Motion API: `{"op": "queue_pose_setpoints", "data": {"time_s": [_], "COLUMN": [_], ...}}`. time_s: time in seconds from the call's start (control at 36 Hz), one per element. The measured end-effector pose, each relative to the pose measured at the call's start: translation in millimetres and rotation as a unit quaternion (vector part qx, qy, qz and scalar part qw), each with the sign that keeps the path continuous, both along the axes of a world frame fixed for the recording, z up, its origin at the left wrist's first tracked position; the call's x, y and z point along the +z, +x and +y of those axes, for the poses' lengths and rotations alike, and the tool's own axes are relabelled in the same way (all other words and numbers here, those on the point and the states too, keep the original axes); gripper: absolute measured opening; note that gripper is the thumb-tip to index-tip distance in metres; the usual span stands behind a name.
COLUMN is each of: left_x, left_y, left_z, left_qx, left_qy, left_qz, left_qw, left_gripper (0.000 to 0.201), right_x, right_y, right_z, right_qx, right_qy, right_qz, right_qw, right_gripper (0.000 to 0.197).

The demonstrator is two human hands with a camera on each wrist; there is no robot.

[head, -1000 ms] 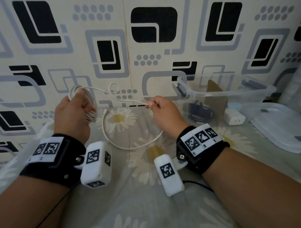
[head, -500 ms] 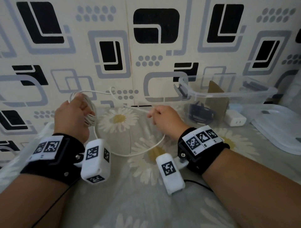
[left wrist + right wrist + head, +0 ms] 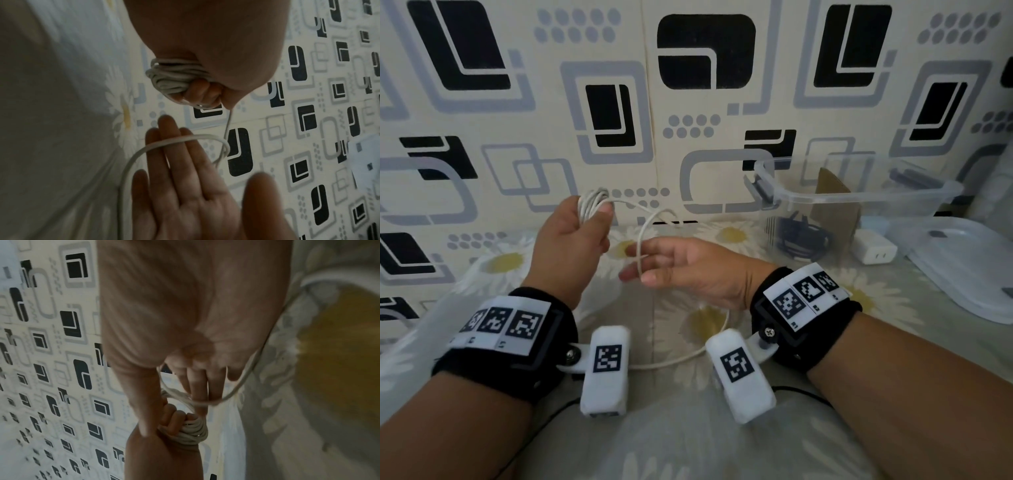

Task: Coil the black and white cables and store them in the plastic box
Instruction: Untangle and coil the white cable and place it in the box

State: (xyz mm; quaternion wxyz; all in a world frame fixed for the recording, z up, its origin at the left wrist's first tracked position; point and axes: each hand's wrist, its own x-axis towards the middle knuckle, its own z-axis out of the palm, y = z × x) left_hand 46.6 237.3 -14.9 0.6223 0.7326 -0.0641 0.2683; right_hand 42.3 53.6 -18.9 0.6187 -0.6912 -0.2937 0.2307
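The white cable (image 3: 593, 202) is mostly wound into a coil, and my left hand (image 3: 599, 221) grips it in a fist above the bed. In the left wrist view the coil (image 3: 174, 78) bulges out of that fist. The loose tail loops down over the straight fingers of my right hand (image 3: 640, 263), which lies flat just right of the left hand. The tail (image 3: 238, 389) drapes across those fingers (image 3: 202, 386) and runs on over the sheet (image 3: 678, 359). The black cable (image 3: 803, 238) lies coiled inside the clear plastic box (image 3: 859, 197) at the right.
A brown cardboard piece (image 3: 834, 202) stands in the box. A white charger plug (image 3: 873, 247) lies beside it, and the box's clear lid (image 3: 962, 263) rests at the far right. The patterned wall (image 3: 705, 102) is close behind the daisy-print sheet (image 3: 688, 428).
My right hand has let go of its pinch on the cable, straightened its fingers and moved left under the loose loop. The left hand has shifted right with the coil.
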Motion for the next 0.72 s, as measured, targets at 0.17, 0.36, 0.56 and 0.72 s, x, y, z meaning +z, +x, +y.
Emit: {"op": "queue_pose_setpoints", "data": {"time_s": [0.17, 0.36, 0.56, 0.72], "left_x": [-1, 2, 10, 13], "left_y": [4, -6, -9, -6], "left_z": [6, -3, 5, 11], "left_qx": [0.038, -0.119, -0.326, -0.344], "left_qy": [0.009, 0.031, -0.122, -0.229], "left_qz": [0.061, 0.097, 0.131, 0.113], "left_qw": [0.997, 0.988, 0.928, 0.904], "left_gripper": [0.021, 0.025, 0.049, 0.025], "right_x": [11, 8, 4, 3], "right_y": [2, 16, 19, 20], "right_z": [-3, -11, -17, -17], "right_qx": [-0.247, -0.463, -0.473, -0.414], "right_qy": [0.080, 0.122, 0.050, -0.079], "right_qz": [-0.152, -0.235, -0.208, -0.187], "right_qw": [0.954, 0.846, 0.855, 0.888], "right_gripper": [0.009, 0.007, 0.011, 0.015]}}
